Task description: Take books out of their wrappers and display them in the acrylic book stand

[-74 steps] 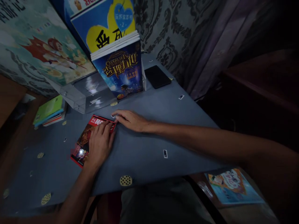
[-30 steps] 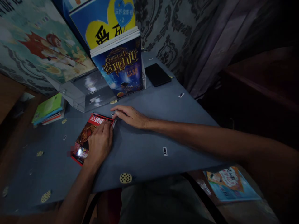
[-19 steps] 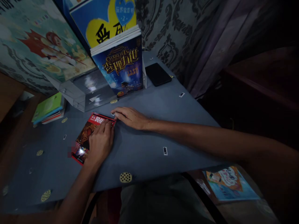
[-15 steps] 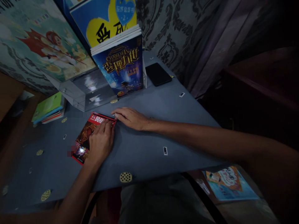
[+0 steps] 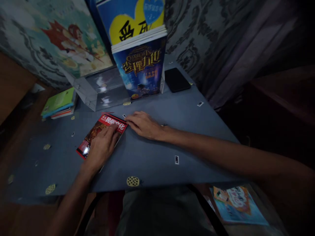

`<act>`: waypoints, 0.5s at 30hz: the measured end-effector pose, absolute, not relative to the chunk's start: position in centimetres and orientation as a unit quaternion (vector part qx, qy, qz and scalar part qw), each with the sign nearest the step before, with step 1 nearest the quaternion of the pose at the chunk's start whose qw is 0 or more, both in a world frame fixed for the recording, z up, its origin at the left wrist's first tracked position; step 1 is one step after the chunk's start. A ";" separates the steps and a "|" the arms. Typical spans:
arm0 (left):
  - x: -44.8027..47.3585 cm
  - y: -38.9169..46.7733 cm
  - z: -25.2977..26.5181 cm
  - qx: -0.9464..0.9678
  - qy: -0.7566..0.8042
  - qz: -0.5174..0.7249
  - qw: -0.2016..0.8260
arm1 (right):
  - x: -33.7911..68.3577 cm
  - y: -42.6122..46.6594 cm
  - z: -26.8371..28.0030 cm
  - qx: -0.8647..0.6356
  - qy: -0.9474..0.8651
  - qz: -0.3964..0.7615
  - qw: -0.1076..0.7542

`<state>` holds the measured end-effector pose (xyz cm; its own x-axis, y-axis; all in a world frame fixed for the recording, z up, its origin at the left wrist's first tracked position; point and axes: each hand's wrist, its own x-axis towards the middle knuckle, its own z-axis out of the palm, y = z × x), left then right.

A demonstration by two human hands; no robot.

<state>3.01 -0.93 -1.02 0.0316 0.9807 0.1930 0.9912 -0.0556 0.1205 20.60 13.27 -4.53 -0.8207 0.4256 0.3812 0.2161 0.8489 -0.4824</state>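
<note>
A red paperback book [image 5: 98, 126] with white Chinese characters on its cover lies at a slant on the table. My left hand [image 5: 103, 142] rests on the cover, its fingers loosely laid across the lower right part and hiding some of it. At the book's upper right corner is my right hand [image 5: 145, 126]. Its thumb and fingers come together on that corner, with the wrist low over the table.
A clear acrylic stand [image 5: 86, 93] at the back holds upright books, among them a blue book [image 5: 145, 68]. A black tablet or phone [image 5: 177, 79] lies to its right. Books are stacked [image 5: 60, 101] at the left; another book [image 5: 242, 205] lies below the table's right side [image 5: 209, 164].
The view has shifted, moving the stand rightward in frame. My left hand has slid lower on the cover, uncovering more of the title. My right fingertips now meet the book's corner.
</note>
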 end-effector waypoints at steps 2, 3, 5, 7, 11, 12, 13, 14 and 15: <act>1.2 -2.7 -0.4 -0.690 -0.715 -0.105 0.030 | 20.7 13.1 -4.5 -0.155 -0.942 0.181 0.236; 0.2 -3.9 -0.1 -0.671 -0.735 -0.092 0.042 | 20.7 13.0 -4.5 -0.146 -0.949 0.163 0.227; -1.5 -6.4 0.1 -0.626 -0.775 -0.049 0.067 | 20.8 12.8 -4.5 -0.127 -0.959 0.135 0.213; -2.9 -8.8 -0.2 -0.591 -0.803 -0.007 0.073 | 20.9 12.5 -4.4 -0.111 -0.964 0.121 0.209; -4.0 -11.8 -1.5 -0.595 -0.802 -0.016 0.055 | 21.0 11.9 -4.4 -0.100 -0.965 0.119 0.211; -4.1 -12.0 -1.8 -0.603 -0.795 -0.031 0.055 | 21.0 11.9 -4.5 -0.099 -0.964 0.127 0.212; -4.1 -12.2 -2.0 -0.609 -0.790 -0.044 0.055 | 21.0 11.8 -4.5 -0.099 -0.963 0.138 0.211; -4.0 -12.3 -2.1 -0.615 -0.785 -0.052 0.055 | 20.9 11.9 -4.6 -0.099 -0.961 0.150 0.212; -4.0 -12.3 -2.2 -0.617 -0.783 -0.053 0.057 | 20.7 12.1 -4.8 -0.100 -0.959 0.162 0.212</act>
<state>-3.96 -12.28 -2.17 -0.2320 0.9604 0.1545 0.9724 0.2328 0.0129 20.67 12.07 -4.75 -0.8905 0.2599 0.3736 0.1223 0.9274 -0.3536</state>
